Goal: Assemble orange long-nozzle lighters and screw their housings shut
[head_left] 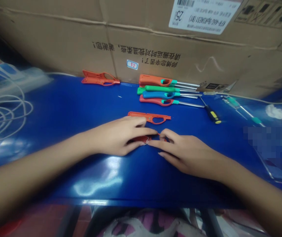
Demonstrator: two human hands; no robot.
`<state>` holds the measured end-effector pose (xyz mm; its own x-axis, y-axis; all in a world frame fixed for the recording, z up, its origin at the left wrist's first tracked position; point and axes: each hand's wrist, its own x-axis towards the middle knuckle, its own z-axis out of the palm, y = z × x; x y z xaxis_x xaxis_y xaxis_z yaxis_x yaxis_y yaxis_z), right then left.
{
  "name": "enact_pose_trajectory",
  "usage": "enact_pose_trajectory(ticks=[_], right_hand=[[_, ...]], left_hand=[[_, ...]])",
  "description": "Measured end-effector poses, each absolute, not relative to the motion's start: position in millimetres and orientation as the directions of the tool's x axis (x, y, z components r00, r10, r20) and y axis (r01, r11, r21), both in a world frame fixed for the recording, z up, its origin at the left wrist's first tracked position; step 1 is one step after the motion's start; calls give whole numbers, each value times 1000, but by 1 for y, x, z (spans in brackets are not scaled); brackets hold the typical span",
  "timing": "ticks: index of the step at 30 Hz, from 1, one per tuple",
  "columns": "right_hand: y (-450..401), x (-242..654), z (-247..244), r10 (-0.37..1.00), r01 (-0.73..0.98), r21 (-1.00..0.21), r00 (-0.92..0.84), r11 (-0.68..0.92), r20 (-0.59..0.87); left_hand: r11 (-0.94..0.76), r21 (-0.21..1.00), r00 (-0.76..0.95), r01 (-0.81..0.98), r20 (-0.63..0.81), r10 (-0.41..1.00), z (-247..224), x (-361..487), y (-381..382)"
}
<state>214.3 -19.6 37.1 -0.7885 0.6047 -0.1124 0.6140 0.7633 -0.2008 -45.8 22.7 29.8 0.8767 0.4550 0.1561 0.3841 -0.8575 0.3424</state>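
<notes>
My left hand (pixel 121 136) is closed around a red lighter casing (pixel 142 140), most of it hidden under the fingers. Something thin and pale shows at the fingertips, too small to name. From the right, my right hand (pixel 182 151) meets it with bent fingers, the fingertips pressed on the same casing's other end. Just beyond both hands lies an orange-red lighter casing half (pixel 159 118) with its trigger opening showing. Farther back, more orange casing halves (pixel 99 79) lie against the carton.
Several assembled long-neck lighters (pixel 158 95) lie in a row by the cardboard box (pixel 64 42). A black-and-yellow screwdriver (pixel 212 114) is right of them. White cable (pixel 20 108) and a power strip (pixel 15 82) occupy the left. Lighter parts (pixel 242 108) and white crumpled pieces (pixel 274 112) lie right.
</notes>
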Motion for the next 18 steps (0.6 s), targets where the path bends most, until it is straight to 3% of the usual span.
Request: enact_pose_trajectory(ticks=[5, 14, 18], right_hand=[[-18, 216, 37, 619, 624, -205, -779, 754, -97], [-21, 214, 31, 649, 645, -172, -760, 745, -37], [-21, 212, 26, 693, 681, -165, -720, 713, 24]], left_hand=[[-880, 369, 893, 299, 215, 394, 26, -57, 33], [-923, 136, 904, 361, 193, 382, 32, -50, 30], [-916, 201, 896, 346, 219, 387, 27, -46, 27]])
